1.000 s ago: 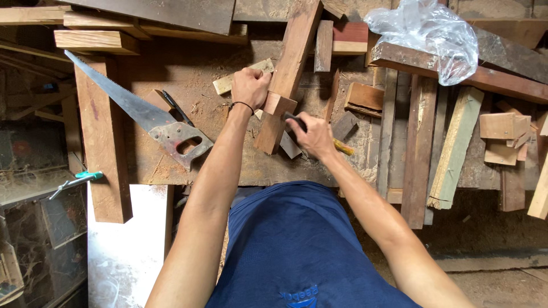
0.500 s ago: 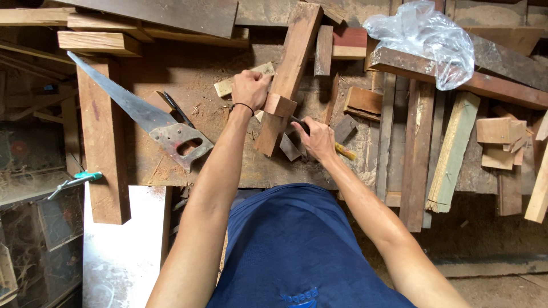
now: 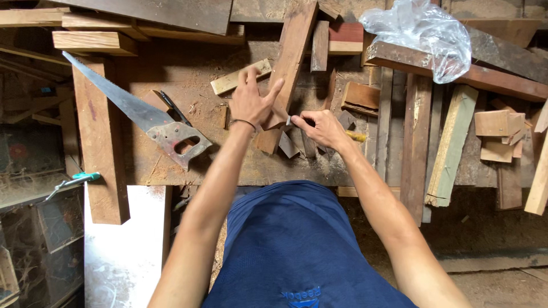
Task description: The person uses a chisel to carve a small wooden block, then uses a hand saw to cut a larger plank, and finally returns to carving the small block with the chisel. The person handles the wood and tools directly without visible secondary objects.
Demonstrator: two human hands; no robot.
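Note:
My left hand (image 3: pixel 253 101) lies with fingers spread on the lower end of a long reddish plank (image 3: pixel 294 54) that slants across the workbench (image 3: pixel 171 74); its thumb presses on the wood. My right hand (image 3: pixel 324 129) pinches a small thin tool (image 3: pixel 289 121) whose pale tip points at the plank just below my left thumb. A yellow piece (image 3: pixel 357 137) sticks out behind my right hand. Small dark wedge-shaped offcuts (image 3: pixel 288 145) lie under both hands.
A hand saw (image 3: pixel 145 118) lies left of my hands, with a black pencil (image 3: pixel 174 108) beside it. Boards and offcuts (image 3: pixel 451 142) cover the bench to the right. A crumpled clear plastic bag (image 3: pixel 425 31) sits at the top right. A thick beam (image 3: pixel 100 142) runs down the left.
My left hand has opened its fingers and slid a little down the plank. My right hand has risen, bringing the tool tip close to my left thumb.

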